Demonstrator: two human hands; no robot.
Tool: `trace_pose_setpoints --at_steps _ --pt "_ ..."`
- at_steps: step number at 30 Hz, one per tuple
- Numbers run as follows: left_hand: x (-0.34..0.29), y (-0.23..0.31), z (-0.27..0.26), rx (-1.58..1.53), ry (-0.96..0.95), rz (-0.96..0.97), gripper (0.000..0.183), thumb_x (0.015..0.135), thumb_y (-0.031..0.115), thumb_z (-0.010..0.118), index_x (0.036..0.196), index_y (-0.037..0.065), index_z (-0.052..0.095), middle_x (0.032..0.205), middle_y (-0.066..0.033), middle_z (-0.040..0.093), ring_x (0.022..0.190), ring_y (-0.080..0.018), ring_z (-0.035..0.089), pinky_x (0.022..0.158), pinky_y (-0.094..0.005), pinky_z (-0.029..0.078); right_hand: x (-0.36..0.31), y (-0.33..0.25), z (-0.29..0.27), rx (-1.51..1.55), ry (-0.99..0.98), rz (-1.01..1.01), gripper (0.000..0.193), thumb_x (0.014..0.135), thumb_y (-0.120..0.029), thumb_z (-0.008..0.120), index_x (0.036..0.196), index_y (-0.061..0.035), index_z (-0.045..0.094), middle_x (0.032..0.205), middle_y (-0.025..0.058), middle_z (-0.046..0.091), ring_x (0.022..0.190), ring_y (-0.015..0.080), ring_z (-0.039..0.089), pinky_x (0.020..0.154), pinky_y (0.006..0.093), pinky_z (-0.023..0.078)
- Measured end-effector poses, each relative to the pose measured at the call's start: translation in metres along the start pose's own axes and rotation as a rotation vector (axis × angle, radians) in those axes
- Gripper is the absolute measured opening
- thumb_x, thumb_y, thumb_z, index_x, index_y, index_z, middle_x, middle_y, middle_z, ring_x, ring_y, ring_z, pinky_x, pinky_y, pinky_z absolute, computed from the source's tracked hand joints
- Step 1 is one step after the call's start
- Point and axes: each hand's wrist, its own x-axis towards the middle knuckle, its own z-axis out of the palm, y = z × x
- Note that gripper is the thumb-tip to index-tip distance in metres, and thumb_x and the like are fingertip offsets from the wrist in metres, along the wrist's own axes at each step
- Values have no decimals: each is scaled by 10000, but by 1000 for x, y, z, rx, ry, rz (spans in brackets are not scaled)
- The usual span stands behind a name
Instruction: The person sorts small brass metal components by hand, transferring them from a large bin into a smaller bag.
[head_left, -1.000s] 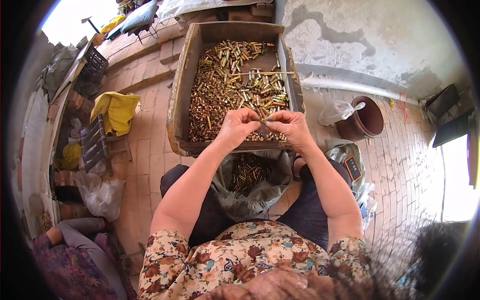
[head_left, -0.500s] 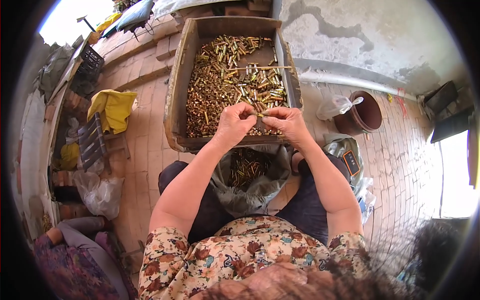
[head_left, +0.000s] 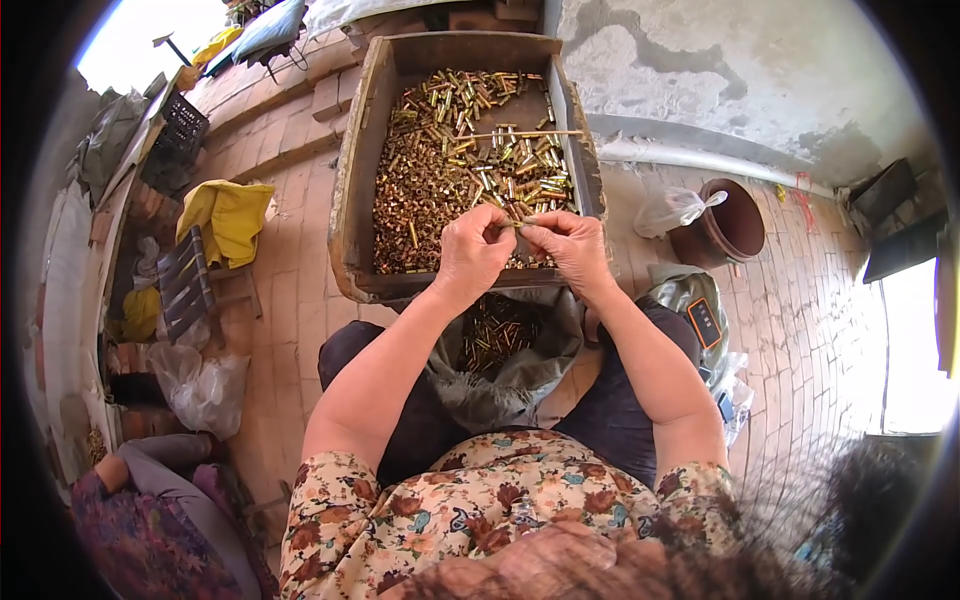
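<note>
I judge the small brass casing (head_left: 513,222), pinched between my left hand (head_left: 472,250) and right hand (head_left: 570,247) above the wooden tray (head_left: 352,200), light, stiff and slippery, best gripped at its ends.

Brick-paved floor (head_left: 300,300), reddish, laid in rows. Directly on it: wooden crate (head_left: 352,210) heaped with brass casings (head_left: 440,170); brown clay pot (head_left: 728,228) beside a clear plastic bag (head_left: 672,208); yellow cloth (head_left: 232,215) over a small stool; white bag (head_left: 205,385); black plastic crate (head_left: 172,140) farther left.
</note>
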Motion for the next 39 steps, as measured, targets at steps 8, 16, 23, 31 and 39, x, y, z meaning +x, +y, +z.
trace_pose_setpoints --at_steps 8,16,23,31,39 --pt "-1 -5 2 134 73 127 79 693 6 627 738 19 564 628 -50 564 532 -100 523 492 -255 426 -2 5 5 9 31 17 118 776 -66 666 854 21 653 649 26 599 562 72 538 510 197 455" --pt "5 -2 -6 -253 -32 -129 35 770 14 614 760 -3 585 651 34 553 568 -31 475 509 -198 393 3 3 -2 78 -3 76 145 779 -85 673 883 14 649 679 37 615 583 92 568 535 222 480" --pt "5 -8 -5 -553 9 -316 22 758 6 613 771 -11 614 672 26 574 603 -29 493 551 -182 402 -2 -2 1 8 40 67 136 783 -102 671 852 13 646 664 45 621 560 83 563 516 205 464" --pt "5 -4 -10 -545 -84 -291 128 775 0 610 897 -21 641 716 26 591 623 -19 490 565 -167 397 -4 -6 0 4 55 73 135 785 -100 668 851 15 643 661 46 619 560 85 565 521 209 476" --pt "6 2 -17 -290 -186 -204 146 774 7 608 915 -12 639 734 0 613 656 -42 523 588 -199 429 -3 -8 -1 45 48 57 131 787 -96 666 852 16 642 667 48 622 562 82 567 521 210 480"
